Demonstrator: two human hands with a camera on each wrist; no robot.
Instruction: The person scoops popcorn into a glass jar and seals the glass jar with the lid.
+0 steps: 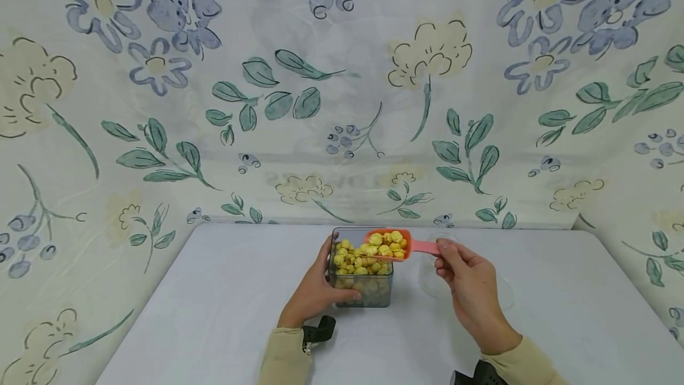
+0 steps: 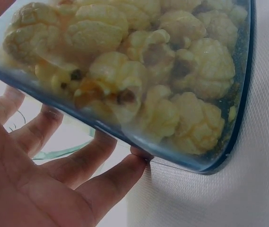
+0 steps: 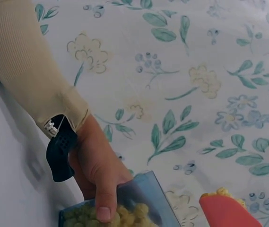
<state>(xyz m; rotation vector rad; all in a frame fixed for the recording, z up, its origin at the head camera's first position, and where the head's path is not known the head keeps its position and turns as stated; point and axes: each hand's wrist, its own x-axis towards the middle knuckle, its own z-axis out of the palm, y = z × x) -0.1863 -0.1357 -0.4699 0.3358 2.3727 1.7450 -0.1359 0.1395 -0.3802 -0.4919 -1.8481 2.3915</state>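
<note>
A clear grey-blue plastic container [image 1: 369, 297] full of yellow popcorn [image 1: 350, 260] stands on the table. My left hand [image 1: 312, 291] grips it from the left, thumb across the near wall; the left wrist view shows the fingers [image 2: 113, 182] spread along another wall. Over the right part of the container's open top is a coral-pink scoop [image 1: 426, 246], heaped with popcorn [image 1: 386, 245]. My right hand [image 1: 472, 284] pinches the scoop's handle between thumb and fingers. The right wrist view catches the scoop [image 3: 226, 213] and the left thumb [image 3: 105, 203], but not the right hand.
Beneath and behind the right hand lies a transparent, round-edged thing [image 1: 427, 284], too faint to identify. The white table [image 1: 224, 314] meets a flower-printed cloth [image 1: 374, 183] along its back and sides.
</note>
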